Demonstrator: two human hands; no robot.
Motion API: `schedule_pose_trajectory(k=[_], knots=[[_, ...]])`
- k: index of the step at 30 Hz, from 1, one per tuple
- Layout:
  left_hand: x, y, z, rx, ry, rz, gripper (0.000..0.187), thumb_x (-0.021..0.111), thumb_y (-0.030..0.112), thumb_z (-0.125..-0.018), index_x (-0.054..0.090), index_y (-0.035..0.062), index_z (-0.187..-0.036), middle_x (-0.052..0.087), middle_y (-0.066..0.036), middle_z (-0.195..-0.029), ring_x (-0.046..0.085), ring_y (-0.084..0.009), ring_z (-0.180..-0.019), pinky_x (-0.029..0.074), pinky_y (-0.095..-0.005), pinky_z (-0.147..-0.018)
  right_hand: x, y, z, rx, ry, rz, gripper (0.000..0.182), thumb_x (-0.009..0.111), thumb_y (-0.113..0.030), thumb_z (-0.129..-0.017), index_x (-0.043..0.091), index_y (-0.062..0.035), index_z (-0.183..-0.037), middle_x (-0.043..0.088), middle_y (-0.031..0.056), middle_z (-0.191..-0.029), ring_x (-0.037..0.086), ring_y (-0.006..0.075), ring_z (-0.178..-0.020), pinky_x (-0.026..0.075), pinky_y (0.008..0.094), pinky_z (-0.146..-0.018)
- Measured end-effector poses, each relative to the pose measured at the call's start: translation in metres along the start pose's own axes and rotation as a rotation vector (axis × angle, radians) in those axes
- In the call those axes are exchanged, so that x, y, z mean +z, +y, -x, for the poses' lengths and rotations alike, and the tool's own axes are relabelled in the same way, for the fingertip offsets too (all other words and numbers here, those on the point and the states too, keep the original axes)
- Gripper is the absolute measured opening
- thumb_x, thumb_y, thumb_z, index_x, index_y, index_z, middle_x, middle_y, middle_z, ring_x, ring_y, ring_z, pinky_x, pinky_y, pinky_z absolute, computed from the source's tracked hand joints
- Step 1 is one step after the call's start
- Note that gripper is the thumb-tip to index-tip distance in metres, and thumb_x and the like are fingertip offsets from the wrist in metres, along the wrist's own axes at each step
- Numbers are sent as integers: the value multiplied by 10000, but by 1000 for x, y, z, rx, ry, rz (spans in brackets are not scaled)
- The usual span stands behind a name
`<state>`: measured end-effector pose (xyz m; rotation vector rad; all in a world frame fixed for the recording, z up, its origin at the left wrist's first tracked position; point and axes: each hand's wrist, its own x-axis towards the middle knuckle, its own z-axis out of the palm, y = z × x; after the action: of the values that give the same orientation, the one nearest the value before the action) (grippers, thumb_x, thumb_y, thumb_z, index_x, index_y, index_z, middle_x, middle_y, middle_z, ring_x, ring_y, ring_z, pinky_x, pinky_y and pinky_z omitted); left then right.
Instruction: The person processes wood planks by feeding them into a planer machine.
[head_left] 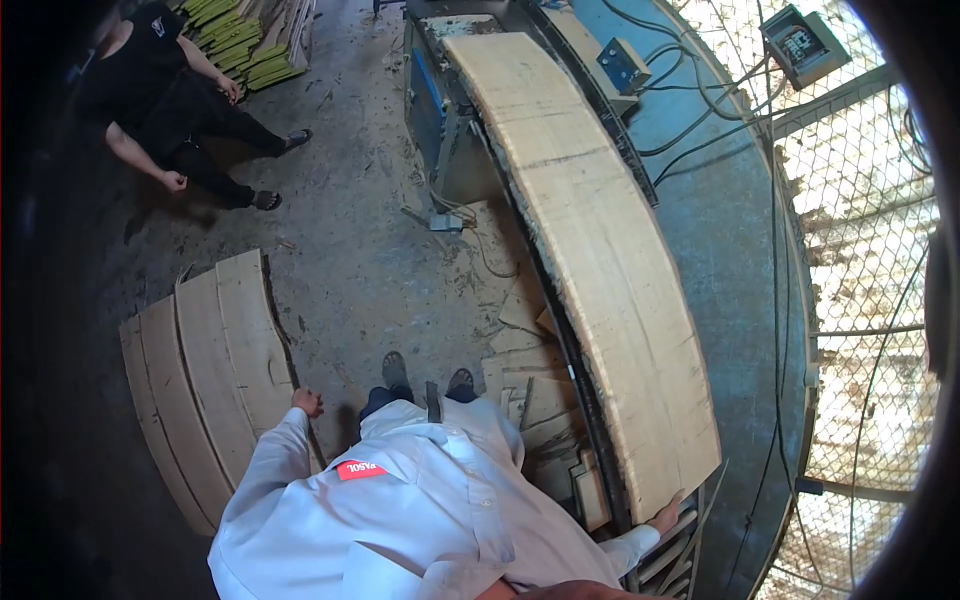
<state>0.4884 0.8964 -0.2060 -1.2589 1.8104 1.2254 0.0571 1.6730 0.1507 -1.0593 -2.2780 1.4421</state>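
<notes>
A long, wide wooden plank [610, 250] lies along the machine bed, with rough bark on its left edge. At the plank's near end is my right hand [665, 514], its fingers on the end corner; the underside of the grip is hidden. My left hand [308, 402] hangs by my left side with curled fingers, beside the right edge of a stack of wide boards [235, 340]. Whether it touches the boards or holds anything is too small to tell.
A co-worker in dark clothes [150, 80] stands at the upper left near green-edged boards [225, 40]. Wood offcuts [545, 400] lie beneath the machine's left side. A control box [622, 66] with cables and a wire mesh wall [870, 250] are on the right.
</notes>
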Motion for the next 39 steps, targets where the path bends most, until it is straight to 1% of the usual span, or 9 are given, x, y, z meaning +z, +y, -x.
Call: schedule_pose_trajectory(k=[2, 5, 10, 13, 20, 25, 28, 34, 39], knots=[[29, 6, 7, 240, -116, -867, 372, 739, 370, -821, 681, 173, -1131, 722, -19, -1081, 657, -222, -1071, 546, -418, -828, -10, 6, -27, 6, 33, 110, 764, 672, -477, -941, 515, 160, -1334, 611, 193, -1287, 598, 274, -1091, 467, 354, -987], [59, 56, 21, 289, -163, -987, 396, 756, 387, -801, 688, 178, -1130, 728, -20, -1104, 659, -234, -1108, 547, -428, -870, -20, -1, -19, 62, 39, 42, 799, 689, -463, -933, 434, 97, -1442, 601, 176, -1302, 600, 263, -1067, 466, 361, -978], [97, 132, 19, 192, 18, -209, 264, 700, 256, -879, 676, 51, -1043, 743, -112, -978, 734, -250, -772, 577, -385, -648, -28, 1, -43, 12, 118, 42, 727, 642, -588, -913, 663, 71, -1220, 691, 236, -1115, 652, 292, -985, 518, 400, -896], [93, 154, 25, -57, -45, 587, 223, 636, 198, -923, 652, -8, -1007, 729, -133, -893, 726, -242, -697, 561, -355, -577, -51, 49, -106, 328, 545, 935, 602, 619, -564, -909, 756, 13, -1018, 725, 243, -985, 696, 356, -926, 552, 443, -823], [67, 82, 44, 74, 150, -34, 288, 661, 278, -898, 677, 50, -1073, 735, -123, -971, 726, -240, -759, 571, -363, -638, 18, -21, -97, -581, 662, 892, 393, 655, -330, -911, 734, 54, -937, 727, 202, -910, 687, 358, -859, 545, 445, -839], [79, 63, 39, 328, -100, -1010, 425, 767, 412, -776, 690, 228, -1152, 714, 16, -1146, 638, -229, -1098, 521, -403, -912, 211, -50, -33, -1070, 94, 567, 222, 664, -158, -915, 643, 35, -1022, 611, 209, -1163, 573, 359, -1087, 463, 434, -947], [75, 64, 48, 50, -20, -334, 347, 719, 325, -828, 693, 213, -1156, 706, -57, -1147, 641, -287, -1079, 525, -422, -900, 319, -103, 106, -781, -433, 206, 232, 689, -148, -895, 650, 8, -1061, 608, 212, -1222, 551, 385, -1155, 440, 461, -1009], [35, 15, 22, 8, 309, -9, 271, 512, 297, -925, 711, 158, -1047, 652, -146, -1150, 654, -339, -1019, 530, -493, -856, 454, -111, 249, -1460, -483, 538, 365, 747, -215, -869, 632, 6, -1136, 630, 205, -1190, 556, 395, -1142, 451, 473, -984], [3, -39, 1, -95, 189, 1453, 58, 587, 108, -940, 603, 59, -913, 633, -113, -795, 633, -225, -638, 470, -405, -448, 464, -150, 292, -1128, -721, 1166, 532, 676, -486, -896, 679, 32, -1014, 695, 272, -999, 663, 456, -957, 517, 519, -845]])
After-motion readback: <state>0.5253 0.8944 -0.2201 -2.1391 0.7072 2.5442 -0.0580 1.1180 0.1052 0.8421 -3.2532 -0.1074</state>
